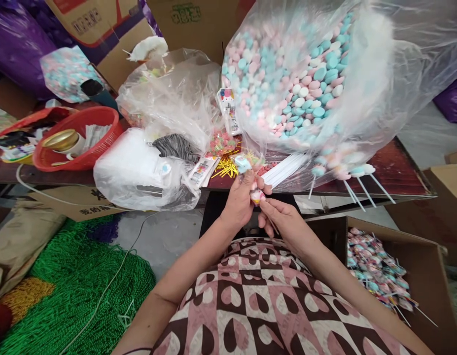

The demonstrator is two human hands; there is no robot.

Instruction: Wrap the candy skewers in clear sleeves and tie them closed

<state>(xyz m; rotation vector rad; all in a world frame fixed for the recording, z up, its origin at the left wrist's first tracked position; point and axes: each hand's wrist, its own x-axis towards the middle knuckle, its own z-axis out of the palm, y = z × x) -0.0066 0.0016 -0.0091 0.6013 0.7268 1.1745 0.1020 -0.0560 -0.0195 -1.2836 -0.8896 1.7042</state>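
Note:
My left hand (pixel 238 201) is closed round a small marshmallow pop (pixel 257 196), which shows pink, white and a bit of yellow. A blue and white piece (pixel 242 163) sticks up above those fingers. Just below, my right hand (pixel 282 217) pinches the lower end of the same pop, its fingers curled; what lies under them is partly hidden. Beyond the hands, gold twist ties (pixel 227 166) and white sticks (pixel 285 170) lie at the table's front edge. Several marshmallows on sticks (pixel 342 170) rest to the right.
A big clear bag of pastel marshmallows (pixel 305 93) fills the table's back right. Leftward are a white plastic bag (pixel 128 167), printed cards (pixel 203 170) and a red basket (pixel 102 135). A carton (pixel 428 261) of wrapped pops stands lower right; green cord (pixel 84 286) covers the floor at left.

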